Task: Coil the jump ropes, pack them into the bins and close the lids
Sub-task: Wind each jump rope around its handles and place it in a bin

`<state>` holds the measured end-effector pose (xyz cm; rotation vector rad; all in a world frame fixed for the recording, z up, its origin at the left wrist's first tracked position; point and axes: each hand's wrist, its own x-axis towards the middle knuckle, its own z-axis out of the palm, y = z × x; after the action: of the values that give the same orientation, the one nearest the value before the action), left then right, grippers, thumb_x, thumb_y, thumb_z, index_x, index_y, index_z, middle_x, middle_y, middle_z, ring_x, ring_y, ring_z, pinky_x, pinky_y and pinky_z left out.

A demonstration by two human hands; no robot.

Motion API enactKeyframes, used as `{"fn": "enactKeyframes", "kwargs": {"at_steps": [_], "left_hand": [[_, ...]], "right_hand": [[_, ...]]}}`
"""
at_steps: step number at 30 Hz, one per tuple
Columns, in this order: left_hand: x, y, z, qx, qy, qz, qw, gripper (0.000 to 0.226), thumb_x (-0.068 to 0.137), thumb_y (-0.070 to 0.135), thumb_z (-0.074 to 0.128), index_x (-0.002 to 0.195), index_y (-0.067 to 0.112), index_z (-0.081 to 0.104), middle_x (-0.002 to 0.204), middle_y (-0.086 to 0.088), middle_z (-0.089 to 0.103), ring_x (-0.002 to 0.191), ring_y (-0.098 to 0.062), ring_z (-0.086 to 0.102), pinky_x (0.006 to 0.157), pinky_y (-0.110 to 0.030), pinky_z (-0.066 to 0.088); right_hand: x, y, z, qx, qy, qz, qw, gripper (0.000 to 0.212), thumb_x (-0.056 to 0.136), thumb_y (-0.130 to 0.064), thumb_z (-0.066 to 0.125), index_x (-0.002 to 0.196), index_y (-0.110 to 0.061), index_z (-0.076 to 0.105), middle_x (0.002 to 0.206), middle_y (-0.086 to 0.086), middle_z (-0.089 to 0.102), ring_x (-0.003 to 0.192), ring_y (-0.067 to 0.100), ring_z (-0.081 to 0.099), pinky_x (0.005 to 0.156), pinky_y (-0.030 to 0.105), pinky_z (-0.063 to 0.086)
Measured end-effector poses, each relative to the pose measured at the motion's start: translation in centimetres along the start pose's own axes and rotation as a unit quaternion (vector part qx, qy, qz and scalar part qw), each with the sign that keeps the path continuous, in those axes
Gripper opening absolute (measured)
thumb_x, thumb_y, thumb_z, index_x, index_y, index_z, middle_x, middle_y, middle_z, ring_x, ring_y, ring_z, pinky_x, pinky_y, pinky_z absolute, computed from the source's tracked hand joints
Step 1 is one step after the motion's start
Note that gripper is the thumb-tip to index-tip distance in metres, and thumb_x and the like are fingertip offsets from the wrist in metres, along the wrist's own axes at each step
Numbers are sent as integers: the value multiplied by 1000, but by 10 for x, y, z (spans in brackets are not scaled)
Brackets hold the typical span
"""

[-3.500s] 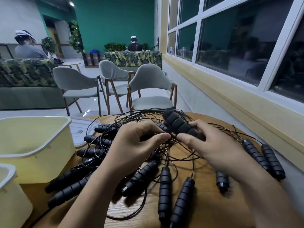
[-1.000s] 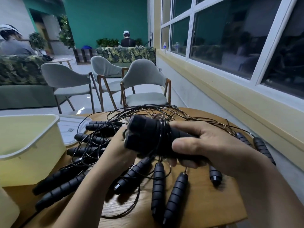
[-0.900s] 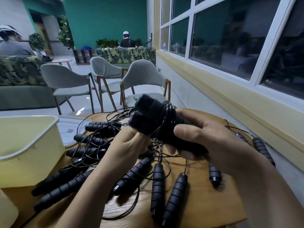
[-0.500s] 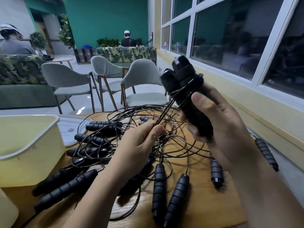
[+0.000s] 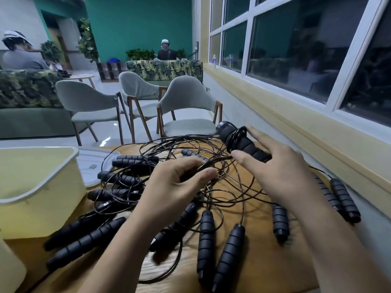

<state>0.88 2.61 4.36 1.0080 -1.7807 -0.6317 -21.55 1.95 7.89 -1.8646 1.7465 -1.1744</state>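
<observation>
Currently winding | left hand (image 5: 177, 187) apparently pinches cord (image 5: 222, 159) | right hand (image 5: 279, 172) fingers (image 5: 261, 137) clasp handles (image 5: 245, 144) | we keep turns taut.

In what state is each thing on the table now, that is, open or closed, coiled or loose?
Pale yellow plastic bin: open, no rope visible inside.
White plastic lid: off, lying flat behind the bin.
Pair of black foam handles: held above the table, thin black cable partly wound round them.
Other black jump ropes: uncoiled, tangled on the wooden table.
</observation>
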Motion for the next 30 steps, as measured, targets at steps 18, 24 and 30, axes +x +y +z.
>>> {"fn": "enactKeyframes", "kwargs": {"at_steps": [18, 24, 30], "left_hand": [[5, 7, -6, -48, -7, 63, 997, 15, 96, 37, 73, 94, 22, 76, 85, 7, 74, 78, -8, 67, 69, -24, 51], [6, 2, -4, -90, -37, 44, 994, 28, 98, 39, 64, 107, 19, 80, 109, -4, 79, 109, -28, 73, 92, -41, 57], [8, -10, -5, -22, -26, 38, 999, 14, 100, 19, 68, 98, 29, 78, 95, 2, 77, 93, -23, 72, 84, -53, 59]], "right_hand": [[-8, -10, -53, 62, -415, -6, 908, 58, 79, -66, 85, 131, -72, 60, 84, 8, 78, 65, 20, 59, 61, 33, 44], [-5, -3, -46, 189, -465, -4, 865, 58, 79, -46, 82, 137, -44, 72, 81, 20, 71, 60, 20, 56, 47, 22, 39], [-1, 5, -31, 303, -462, -6, 833, 47, 85, -32, 74, 131, -22, 76, 86, 14, 71, 66, 19, 66, 43, 19, 41]]}}
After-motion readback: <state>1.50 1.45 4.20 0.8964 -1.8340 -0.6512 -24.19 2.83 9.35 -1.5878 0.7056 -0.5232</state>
